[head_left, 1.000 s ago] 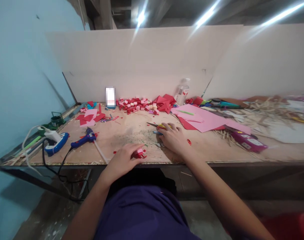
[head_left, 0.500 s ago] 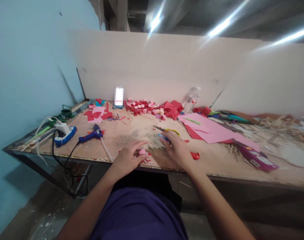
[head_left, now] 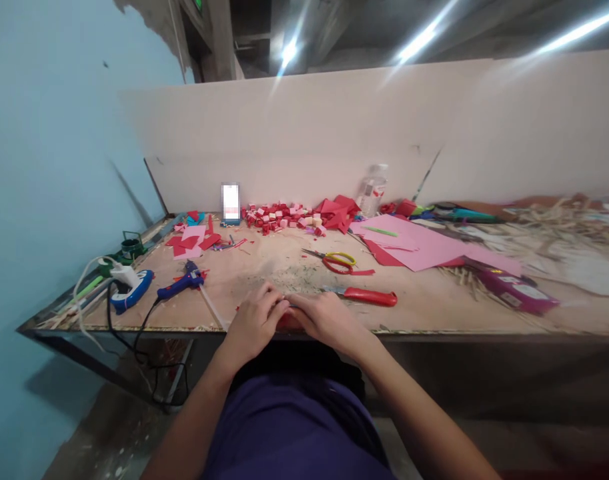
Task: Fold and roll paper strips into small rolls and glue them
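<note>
My left hand (head_left: 254, 317) is at the table's front edge with its fingers curled inward; whatever it grips is hidden. Its fingertips meet those of my right hand (head_left: 331, 320). Closed from the other side, that hand has a slim blue object (head_left: 295, 306) under its fingers, mostly covered, so its kind does not show. Red pieces (head_left: 287, 323) show in the gap beneath both hands. Just beyond my right hand lies a red-handled knife (head_left: 370, 296). Scissors with yellow and red handles (head_left: 340, 261) lie behind the knife, beside a red paper strip (head_left: 363, 273).
Pink and red cubes (head_left: 284, 219) are heaped at the back, between a phone (head_left: 231, 203) and a plastic bottle (head_left: 373, 190). A blue glue gun (head_left: 181, 285) and power strip (head_left: 131, 293) lie left. Pink paper (head_left: 414, 243) and a purple pack (head_left: 517, 290) lie right.
My right hand has moved left and toward me with the blue object, meeting my left hand. The knife and scissors are now uncovered. The pink cube by my left hand is now hidden.
</note>
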`<state>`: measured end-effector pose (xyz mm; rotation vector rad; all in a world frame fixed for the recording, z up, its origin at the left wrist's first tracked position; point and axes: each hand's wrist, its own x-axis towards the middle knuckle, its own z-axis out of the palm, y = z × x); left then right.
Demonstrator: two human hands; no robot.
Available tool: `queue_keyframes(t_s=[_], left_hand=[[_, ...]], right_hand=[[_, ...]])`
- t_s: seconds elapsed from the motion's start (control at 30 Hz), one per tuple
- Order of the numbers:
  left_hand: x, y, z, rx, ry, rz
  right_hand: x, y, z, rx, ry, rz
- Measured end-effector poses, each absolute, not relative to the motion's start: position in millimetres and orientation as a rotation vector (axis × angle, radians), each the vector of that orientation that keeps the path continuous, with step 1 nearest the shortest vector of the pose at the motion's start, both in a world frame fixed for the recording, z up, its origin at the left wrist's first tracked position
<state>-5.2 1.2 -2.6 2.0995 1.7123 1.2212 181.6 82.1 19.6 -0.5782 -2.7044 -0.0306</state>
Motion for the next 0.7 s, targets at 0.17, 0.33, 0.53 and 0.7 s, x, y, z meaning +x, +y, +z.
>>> queue_keyframes(t_s=[0.17, 0.33, 0.53, 0.7], left_hand=[[-7.1, 2.7, -4.1, 2.114, 1.729, 1.186], [-3.3, -0.2, -4.1, 2.161, 1.807, 1.208], [-2.3, -2.0, -8.2, 2.167, 1.878, 1.211], [-2.3, -1.7, -12.0, 2.209, 1.909, 1.194]], right_hand=[[176.3, 80.7, 18.0, -0.706, -2.725, -0.144], [173.6, 79.4, 17.6, -0.833, -2.666, -0.213], [178.2, 76.2, 17.5, -0.659, -2.655, -0.078], [181.4, 71.6, 20.9, -0.621, -2.695, -0.063]])
